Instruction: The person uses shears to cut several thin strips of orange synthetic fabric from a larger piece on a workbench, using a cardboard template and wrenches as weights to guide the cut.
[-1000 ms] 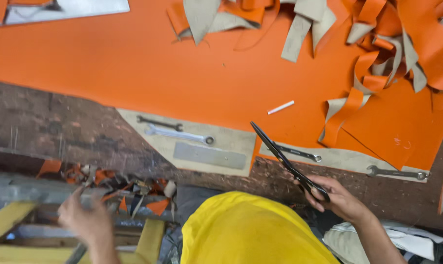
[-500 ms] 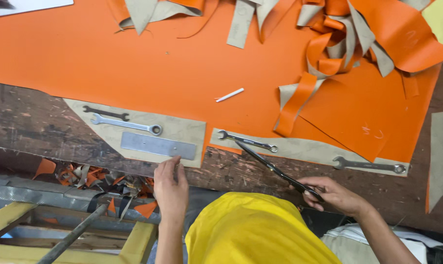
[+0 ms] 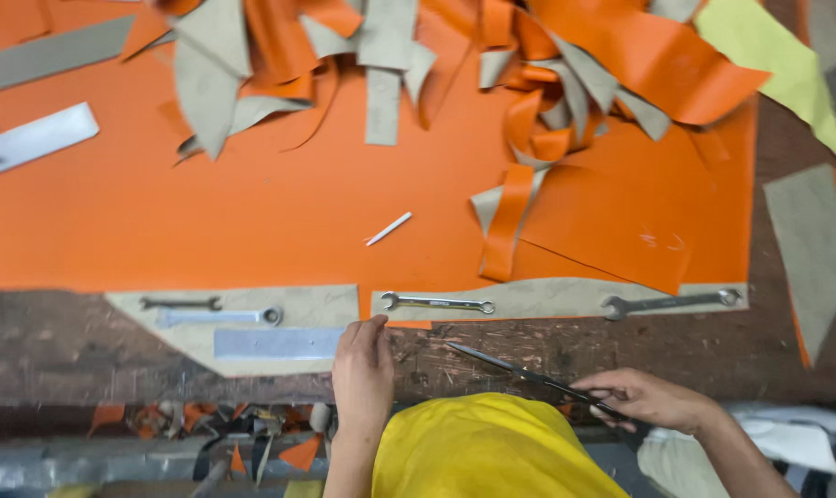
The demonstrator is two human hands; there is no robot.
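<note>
While the right hand [image 3: 653,401] gripped long black-handled steel scissors [image 3: 529,373] at lower right — blades pointing up-left toward the frame's middle — the left hand [image 3: 363,364] lay nearer, open, fingertips touching the orange leather sheet's [image 3: 206,212] cut edge.

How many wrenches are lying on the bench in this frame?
4: two on the left beige piece, a dark wrench above a silver wrench; a middle wrench; a right wrench. Scraps may hide others.

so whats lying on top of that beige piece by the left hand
On the beige piece lie a dark wrench, a silver ring wrench and a flat metal bar. The left hand touches its right edge. What lies under the piece is hidden.
</note>
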